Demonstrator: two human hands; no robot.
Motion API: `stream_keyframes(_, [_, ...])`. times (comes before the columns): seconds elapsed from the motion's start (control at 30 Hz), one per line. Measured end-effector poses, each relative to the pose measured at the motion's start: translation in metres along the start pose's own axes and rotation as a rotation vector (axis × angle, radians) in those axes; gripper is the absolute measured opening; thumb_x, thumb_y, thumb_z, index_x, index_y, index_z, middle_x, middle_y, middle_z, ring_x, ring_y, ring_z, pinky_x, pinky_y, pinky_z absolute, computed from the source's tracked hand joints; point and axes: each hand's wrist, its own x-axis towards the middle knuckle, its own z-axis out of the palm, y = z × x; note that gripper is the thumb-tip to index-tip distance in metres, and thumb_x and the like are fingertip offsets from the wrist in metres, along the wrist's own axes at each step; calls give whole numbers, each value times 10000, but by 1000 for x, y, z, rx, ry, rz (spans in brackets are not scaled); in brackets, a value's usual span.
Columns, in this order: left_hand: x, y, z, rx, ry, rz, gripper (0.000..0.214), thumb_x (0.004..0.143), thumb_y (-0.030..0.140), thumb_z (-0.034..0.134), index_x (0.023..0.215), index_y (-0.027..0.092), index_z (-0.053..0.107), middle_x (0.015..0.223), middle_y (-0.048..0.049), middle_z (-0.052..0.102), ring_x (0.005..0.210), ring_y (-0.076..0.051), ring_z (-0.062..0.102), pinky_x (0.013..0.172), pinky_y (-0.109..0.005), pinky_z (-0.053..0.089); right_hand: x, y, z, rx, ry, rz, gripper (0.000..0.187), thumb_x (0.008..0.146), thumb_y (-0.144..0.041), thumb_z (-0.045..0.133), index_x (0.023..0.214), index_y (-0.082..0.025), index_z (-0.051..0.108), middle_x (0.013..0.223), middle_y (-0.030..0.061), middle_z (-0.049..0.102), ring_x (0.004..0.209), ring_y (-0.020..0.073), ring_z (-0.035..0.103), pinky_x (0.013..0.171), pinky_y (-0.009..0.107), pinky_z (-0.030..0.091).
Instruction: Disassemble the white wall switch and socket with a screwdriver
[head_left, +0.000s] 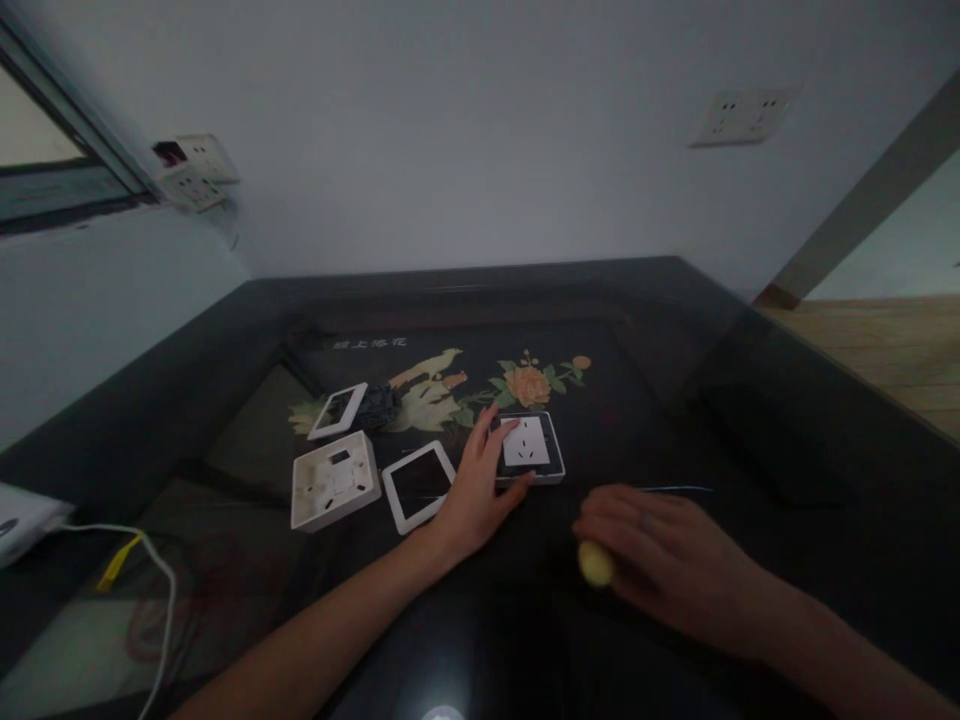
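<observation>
My left hand grips a wall socket with a white face and dark surround, seated in a white box on the table. The thumb is at its near edge and the fingers lie over its left side. My right hand, slightly blurred, is closed around a tool with a rounded yellow handle end; the rest of the tool is hidden in the hand. Just left of my left hand lies a white square frame. Beyond it stand an open white back box and another white frame tilted against a dark socket body.
The dark glossy table carries a painted flower and bird design. At the left edge sits a white device with a white cable and a yellow tag. Sockets are fixed on the wall behind.
</observation>
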Motion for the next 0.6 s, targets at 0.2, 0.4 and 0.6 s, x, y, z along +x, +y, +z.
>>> stream_keyframes(0.2, [0, -4, -8, 37, -41, 7, 605, 850, 196, 668, 1380, 265, 385, 1516, -121, 319, 1438, -304, 271, 1169, -549, 261, 35, 46, -25, 417, 668, 542, 560, 814, -186, 663, 1304, -292, 413, 890, 7, 656, 779, 186, 701, 654, 303, 604])
stream_keyframes(0.4, [-3, -2, -10, 61, -56, 40, 585, 847, 190, 674, 1359, 275, 404, 1498, -115, 333, 1416, -307, 294, 1158, -560, 280, 66, 71, -5, 525, 609, 545, 482, 765, -160, 673, 1188, -260, 466, 913, 9, 603, 806, 183, 678, 558, 254, 588])
stream_keyframes(0.6, [-3, 0, -10, 99, -50, 59, 587, 838, 165, 671, 1351, 278, 407, 1488, -117, 338, 1404, -318, 306, 1143, -571, 304, 61, 72, 1, 468, 539, 483, 450, 778, -153, 658, 1173, -253, 466, 933, -1, 565, 812, 151, 654, 575, 219, 584])
